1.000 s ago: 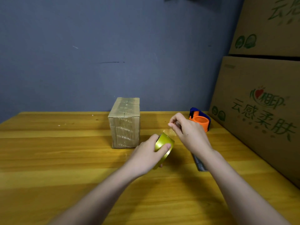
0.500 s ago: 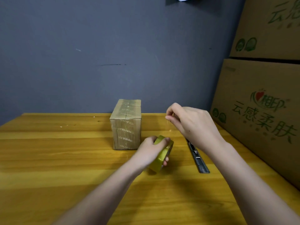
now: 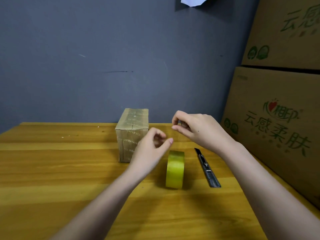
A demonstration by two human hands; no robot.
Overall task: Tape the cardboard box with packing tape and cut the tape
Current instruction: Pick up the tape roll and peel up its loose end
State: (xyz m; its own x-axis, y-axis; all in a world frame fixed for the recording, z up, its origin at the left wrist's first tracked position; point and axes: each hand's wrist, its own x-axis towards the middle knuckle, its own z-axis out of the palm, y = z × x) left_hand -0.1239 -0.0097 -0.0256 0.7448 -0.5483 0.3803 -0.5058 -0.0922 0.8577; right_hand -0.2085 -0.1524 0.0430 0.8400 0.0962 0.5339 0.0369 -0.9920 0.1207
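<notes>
A small cardboard box, covered in tape, stands at the back of the wooden table. A yellow-green roll of packing tape stands on its edge to the right of the box, and no hand touches it. My left hand hovers just above and left of the roll, with curled fingers and the thumb out, holding nothing I can see. My right hand is raised above the roll with thumb and forefinger pinched together, apparently on the clear tape end, which barely shows. A utility knife lies to the right of the roll.
Two large printed cartons are stacked along the table's right edge, close to the knife. A grey wall runs behind the table. A scrap of white paper hangs at the top of the wall.
My left hand let go of the tape roll and rose. The roll now stands alone on the table. My right hand lifted higher, still pinched. The view tilted up slightly.
</notes>
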